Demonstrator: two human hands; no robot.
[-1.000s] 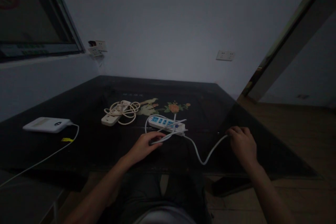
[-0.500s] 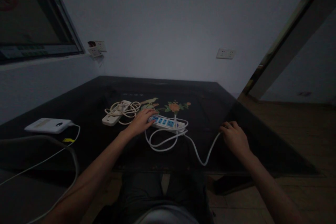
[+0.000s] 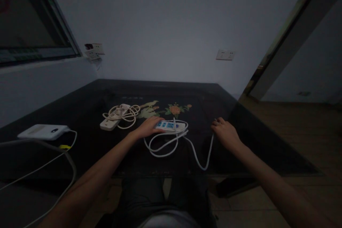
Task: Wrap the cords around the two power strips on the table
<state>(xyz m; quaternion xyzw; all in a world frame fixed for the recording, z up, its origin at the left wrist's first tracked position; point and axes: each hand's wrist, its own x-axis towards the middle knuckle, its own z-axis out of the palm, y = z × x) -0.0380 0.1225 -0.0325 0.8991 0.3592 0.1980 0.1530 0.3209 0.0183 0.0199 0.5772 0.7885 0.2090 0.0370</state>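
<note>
A white power strip [image 3: 171, 125] with blue sockets lies on the dark table [image 3: 128, 160]. Over and around it loops its white cord [image 3: 162, 155]. Gripping the strip's left end is my left hand [image 3: 150, 127], thumb on the near side and fingers across the far side. The cord runs right from the strip, dips toward the table's front edge and rises to my right hand [image 3: 223, 131], which is closed on it; whatever end the fingers cover is hidden. Left of my left hand rests a second power strip [image 3: 109, 124] with a cream cord [image 3: 130, 115] coiled on it.
At the far left lies a white device [image 3: 44, 132] with a thin cable [image 3: 76, 137] and a yellow tag [image 3: 65, 146]. Wall sockets [image 3: 225, 55] sit above the table's back edge, with more sockets [image 3: 93, 51] by the window. A grey curved tube [image 3: 72, 164] stands at the left front.
My right hand has moved left with the cord, nearer the strip. My left hand has shifted to cover more of the strip's left end. The whole view has turned slightly.
</note>
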